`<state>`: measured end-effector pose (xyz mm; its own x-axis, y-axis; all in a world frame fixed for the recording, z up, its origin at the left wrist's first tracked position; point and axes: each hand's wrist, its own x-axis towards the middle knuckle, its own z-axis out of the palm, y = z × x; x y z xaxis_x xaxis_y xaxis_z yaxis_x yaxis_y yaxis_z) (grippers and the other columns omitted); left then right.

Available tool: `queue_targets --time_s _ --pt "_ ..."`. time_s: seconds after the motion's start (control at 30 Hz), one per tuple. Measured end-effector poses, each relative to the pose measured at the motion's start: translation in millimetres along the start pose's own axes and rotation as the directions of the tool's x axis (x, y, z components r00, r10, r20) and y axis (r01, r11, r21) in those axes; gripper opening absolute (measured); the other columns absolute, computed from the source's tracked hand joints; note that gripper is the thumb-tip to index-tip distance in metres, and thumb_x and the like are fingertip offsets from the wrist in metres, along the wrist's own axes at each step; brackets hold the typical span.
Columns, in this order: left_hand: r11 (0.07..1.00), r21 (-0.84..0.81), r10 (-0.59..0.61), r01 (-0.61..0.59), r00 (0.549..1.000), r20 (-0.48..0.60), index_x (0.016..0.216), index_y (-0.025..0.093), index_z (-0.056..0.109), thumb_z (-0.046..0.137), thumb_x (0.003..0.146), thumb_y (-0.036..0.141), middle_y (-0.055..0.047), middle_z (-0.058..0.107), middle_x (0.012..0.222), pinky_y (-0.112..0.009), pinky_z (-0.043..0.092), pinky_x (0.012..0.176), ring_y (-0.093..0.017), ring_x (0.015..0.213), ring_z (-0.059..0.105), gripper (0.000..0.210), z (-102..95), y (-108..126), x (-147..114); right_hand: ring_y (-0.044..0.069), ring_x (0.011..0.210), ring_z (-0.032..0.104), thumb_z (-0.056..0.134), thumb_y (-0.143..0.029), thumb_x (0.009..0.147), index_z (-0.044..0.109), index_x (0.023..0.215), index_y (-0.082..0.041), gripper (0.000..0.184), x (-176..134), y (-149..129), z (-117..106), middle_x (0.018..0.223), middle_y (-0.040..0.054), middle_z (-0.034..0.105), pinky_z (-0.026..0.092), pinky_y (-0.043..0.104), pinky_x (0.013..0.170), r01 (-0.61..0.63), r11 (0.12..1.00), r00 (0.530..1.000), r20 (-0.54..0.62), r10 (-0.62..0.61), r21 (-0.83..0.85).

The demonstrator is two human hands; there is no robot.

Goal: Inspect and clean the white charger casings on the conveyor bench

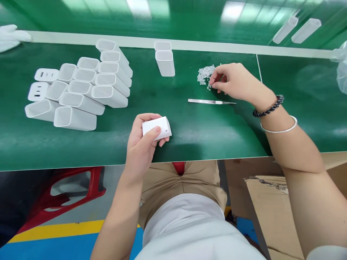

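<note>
Near the front edge of the green table, my left hand (145,139) is closed around a white plastic housing (154,127), its thumb lying over the side with a small dark slot. My right hand (230,81) is at the edge of a small heap of tiny clear pieces (205,73), thumb and forefinger pinched together. Whatever is between those fingertips is too small to make out for certain. Just below that hand, metal tweezers (211,102) lie flat on the table, untouched.
Several white open-ended housings (81,86) stand grouped at the left, two with port faces (38,91) showing. Two more housings (165,63) stand at the back middle. A white glove (12,38) lies far left. Cardboard boxes (273,213) sit below right, a red chair (92,187) below left.
</note>
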<state>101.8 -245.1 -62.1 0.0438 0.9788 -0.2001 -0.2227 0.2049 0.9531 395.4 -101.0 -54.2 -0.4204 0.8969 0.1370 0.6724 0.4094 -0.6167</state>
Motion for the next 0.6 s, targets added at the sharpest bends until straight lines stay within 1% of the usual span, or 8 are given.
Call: queue_targets --time_s 0.1,0.23,0.37,0.5,0.57,0.6 --pt "1.0 0.008 -0.022 0.022 1.0 -0.005 0.103 0.021 0.059 0.071 0.082 0.028 -0.002 0.06 0.088 -0.022 0.045 0.052 -0.012 0.065 0.059 0.026 1.8 4 -1 0.019 0.058 0.056 0.08 -0.043 0.083 0.064 0.07 -0.022 0.029 -1 3 4 0.062 0.0035 0.064 0.046 0.034 0.055 0.029 0.997 0.999 -0.024 -0.027 0.075" --pt "1.0 -0.003 -0.015 0.015 1.0 -0.005 0.102 0.021 0.059 0.071 0.082 0.027 -0.002 0.061 0.087 -0.022 0.044 0.051 -0.012 0.065 0.06 0.024 1.6 4 -1 0.021 0.065 0.058 0.081 -0.044 0.081 0.062 0.068 -0.023 0.031 0 5 12 0.065 0.0047 0.064 0.048 0.035 0.058 0.059 0.996 0.996 -0.066 -0.054 0.073" --pt "1.0 -0.026 0.014 -0.014 1.0 0.0 0.104 0.021 0.06 0.069 0.084 0.026 -0.002 0.061 0.087 -0.021 0.044 0.051 -0.011 0.065 0.06 0.022 -0.8 -2 0 0.021 0.065 0.057 0.08 -0.041 0.082 0.062 0.065 -0.023 0.031 2 8 15 0.067 0.0052 0.065 0.046 0.035 0.058 0.045 0.999 0.997 -0.059 -0.045 0.014" --pt "0.999 -0.033 0.016 -0.016 1.0 0.006 0.105 0.021 0.06 0.069 0.084 0.026 -0.002 0.061 0.088 -0.021 0.045 0.051 -0.011 0.065 0.061 0.023 -1.8 -4 1 0.019 0.063 0.054 0.075 -0.036 0.088 0.059 0.066 -0.021 0.031 2 8 16 0.069 0.0052 0.063 0.042 0.034 0.06 0.021 0.999 0.999 -0.038 -0.022 -0.032" --pt "1.0 -0.016 0.014 -0.014 1.0 0.001 0.106 0.021 0.06 0.069 0.084 0.026 -0.002 0.06 0.091 -0.022 0.046 0.052 -0.011 0.065 0.061 0.024 -1.0 -3 0 0.019 0.065 0.053 0.071 -0.029 0.09 0.055 0.067 -0.021 0.029 1 5 17 0.071 0.0051 0.062 0.04 0.033 0.06 0.032 0.994 0.999 -0.032 -0.035 -0.103" --pt "1.0 -0.007 0.016 -0.016 1.0 -0.001 0.106 0.021 0.06 0.069 0.083 0.027 -0.003 0.06 0.094 -0.022 0.046 0.052 -0.011 0.066 0.061 0.025 -0.2 -2 0 0.019 0.066 0.052 0.068 -0.025 0.092 0.054 0.069 -0.021 0.027 0 4 18 0.073 0.0054 0.062 0.038 0.033 0.06 0.043 0.983 0.998 -0.028 -0.048 -0.176"
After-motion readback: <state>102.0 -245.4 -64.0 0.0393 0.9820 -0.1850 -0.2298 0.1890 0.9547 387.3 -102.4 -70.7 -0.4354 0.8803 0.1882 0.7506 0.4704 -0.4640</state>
